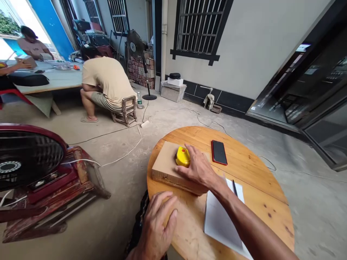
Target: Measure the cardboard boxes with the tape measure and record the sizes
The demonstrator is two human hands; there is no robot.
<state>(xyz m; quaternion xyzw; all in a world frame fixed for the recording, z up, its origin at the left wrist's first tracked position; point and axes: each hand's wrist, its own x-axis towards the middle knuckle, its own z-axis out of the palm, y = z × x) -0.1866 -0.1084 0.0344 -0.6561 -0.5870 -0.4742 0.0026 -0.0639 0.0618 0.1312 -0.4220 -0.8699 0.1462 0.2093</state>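
On a cardboard box, yellow tape measure between parted right fingers, hold unclear

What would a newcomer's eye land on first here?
Probably the bright yellow tape measure on top of the cardboard box, with the right hand at its side. Next, perhaps the red-edged phone, lying beyond the box on the round table. The large dark-red fan at the picture's left edge also stands out.
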